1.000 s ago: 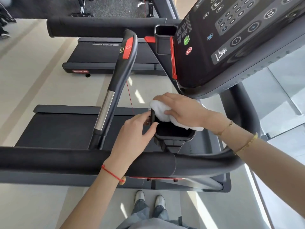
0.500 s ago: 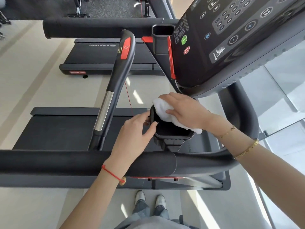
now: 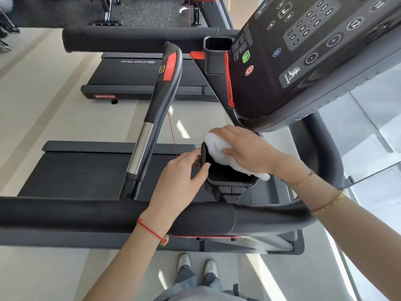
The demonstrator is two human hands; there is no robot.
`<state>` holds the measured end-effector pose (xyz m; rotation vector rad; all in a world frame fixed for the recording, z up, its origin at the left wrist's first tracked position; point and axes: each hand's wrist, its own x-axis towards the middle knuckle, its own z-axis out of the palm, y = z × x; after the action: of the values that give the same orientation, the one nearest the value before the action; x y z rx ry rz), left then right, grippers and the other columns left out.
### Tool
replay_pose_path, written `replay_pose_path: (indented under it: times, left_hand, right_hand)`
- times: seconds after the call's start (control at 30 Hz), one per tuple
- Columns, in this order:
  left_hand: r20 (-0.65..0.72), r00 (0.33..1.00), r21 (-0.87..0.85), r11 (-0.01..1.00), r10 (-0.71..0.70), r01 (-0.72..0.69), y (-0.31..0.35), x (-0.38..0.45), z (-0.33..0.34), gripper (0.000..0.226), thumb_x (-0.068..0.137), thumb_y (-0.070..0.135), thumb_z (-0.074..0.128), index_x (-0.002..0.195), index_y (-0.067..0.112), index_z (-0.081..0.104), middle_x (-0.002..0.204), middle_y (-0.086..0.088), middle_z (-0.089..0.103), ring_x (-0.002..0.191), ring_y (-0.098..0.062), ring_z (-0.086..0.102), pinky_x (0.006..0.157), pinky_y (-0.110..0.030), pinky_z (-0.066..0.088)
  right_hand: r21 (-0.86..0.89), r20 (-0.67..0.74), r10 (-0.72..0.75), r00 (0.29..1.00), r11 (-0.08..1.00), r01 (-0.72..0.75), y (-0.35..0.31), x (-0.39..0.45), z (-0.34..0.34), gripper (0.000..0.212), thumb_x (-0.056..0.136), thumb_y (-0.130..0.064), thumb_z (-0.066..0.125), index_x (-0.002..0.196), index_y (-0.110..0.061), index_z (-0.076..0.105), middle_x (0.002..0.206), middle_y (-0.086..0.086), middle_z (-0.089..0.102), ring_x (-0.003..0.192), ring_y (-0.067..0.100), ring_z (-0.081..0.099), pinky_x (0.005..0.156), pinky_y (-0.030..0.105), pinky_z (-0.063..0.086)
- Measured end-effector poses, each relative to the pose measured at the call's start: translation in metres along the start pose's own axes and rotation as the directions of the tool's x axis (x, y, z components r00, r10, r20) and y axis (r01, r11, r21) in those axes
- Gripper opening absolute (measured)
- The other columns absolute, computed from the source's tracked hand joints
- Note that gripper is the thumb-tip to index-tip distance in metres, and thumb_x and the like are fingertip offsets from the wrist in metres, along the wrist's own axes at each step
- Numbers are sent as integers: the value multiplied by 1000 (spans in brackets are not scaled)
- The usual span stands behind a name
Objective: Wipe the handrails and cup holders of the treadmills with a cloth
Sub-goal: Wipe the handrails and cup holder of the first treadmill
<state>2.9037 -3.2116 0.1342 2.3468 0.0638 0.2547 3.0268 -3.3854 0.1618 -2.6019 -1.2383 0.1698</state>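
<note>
A black cup holder (image 3: 230,181) hangs just beyond the near padded handrail (image 3: 86,216). My left hand (image 3: 180,181) reaches over that rail and grips the holder's left wall, thumb on the rim. My right hand (image 3: 245,151) holds a white cloth (image 3: 217,148) and presses it onto the holder's far rim; a tail of cloth sticks out on the right below my wrist. A second cup holder (image 3: 217,53) sits farther away beside the console, next to the far padded handrail (image 3: 138,39).
The dark console (image 3: 303,51) overhangs the holder at upper right. A curved inner bar (image 3: 156,118) with a red button and a silver section rises left of my hands. A treadmill belt (image 3: 76,172) lies below, another treadmill behind. My shoes (image 3: 197,266) stand on pale floor.
My right hand with the cloth has slid slightly along the holder's far rim. My left hand has kept its grip on the left wall.
</note>
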Motion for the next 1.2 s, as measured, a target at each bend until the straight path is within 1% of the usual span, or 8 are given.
replay_pose_path:
  times: [0.1, 0.23, 0.4, 0.67, 0.8, 0.9, 1.0, 1.2]
  left_hand:
    - [-8, 1000, 2, 1000, 21, -21, 1, -1, -1, 40, 93, 42, 51, 131, 29, 58, 102, 12, 67, 96, -5, 62, 86, -31, 55]
    - [-10, 1000, 7, 1000, 27, -26, 2, -1, -1, 40, 93, 42, 50, 129, 28, 59, 99, 11, 67, 93, -5, 63, 85, -29, 55]
    - [0, 1000, 19, 999, 30, -30, 2, -1, -2, 36, 95, 39, 52, 128, 29, 59, 99, 11, 67, 93, -5, 63, 85, -30, 55]
    - [18, 999, 30, 999, 28, -29, 3, -4, -4, 30, 99, 35, 49, 126, 28, 59, 102, 9, 67, 94, -8, 62, 83, -33, 55]
    - [38, 999, 34, 999, 25, -26, 3, -11, -8, 35, 102, 30, 44, 135, 26, 54, 116, 4, 66, 104, -12, 61, 88, -31, 51]
    - [52, 998, 61, 998, 25, -29, 4, -21, -14, 41, 102, 30, 42, 142, 25, 49, 124, 7, 63, 110, -10, 59, 94, -30, 49]
    - [39, 999, 92, 996, 14, -17, 6, -36, -19, 42, 102, 30, 43, 143, 23, 49, 129, 6, 62, 116, -12, 58, 100, -33, 48]
    - [-45, 999, 152, 988, 25, -18, 9, -60, -24, 37, 100, 24, 48, 135, 17, 57, 118, 5, 67, 105, -11, 62, 96, -32, 50]
  right_hand:
    - [222, -38, 162, 986, 964, -149, 1, -30, 0, 57, 98, -13, 50, 150, -16, 26, 143, 7, 37, 129, 26, 36, 104, 26, 26]
    - [404, -39, 420, 907, 836, -370, -12, -64, 11, 62, 97, -19, 49, 150, -22, 17, 133, 1, 34, 99, 15, 38, 70, 6, 28]
    - [401, -18, 510, 860, 792, -461, -8, -36, 7, 54, 99, -20, 47, 147, -11, 23, 145, 11, 33, 110, 26, 46, 76, 22, 26]
    - [470, -153, 476, 866, 806, -360, -21, -89, 4, 37, 100, -20, 47, 136, -10, 43, 115, -2, 54, 108, 15, 53, 77, 14, 30]
    - [448, -125, 184, 975, 887, -110, -38, -113, -16, 28, 102, -21, 45, 130, -21, 47, 111, -22, 54, 103, -10, 48, 85, 1, 30]
    - [209, 28, 20, 999, 978, -26, -49, -98, -7, 38, 103, -27, 41, 138, -15, 44, 127, -10, 51, 117, 5, 41, 99, 10, 23]
    - [29, 119, 90, 989, 995, -94, -62, -68, 3, 33, 103, -33, 36, 121, -10, 52, 107, -1, 59, 104, 22, 55, 84, 27, 33]
    - [23, -31, 111, 993, 994, -110, -66, -74, 12, 25, 101, -32, 41, 97, -8, 48, 85, -4, 51, 73, 21, 48, 67, 31, 33]
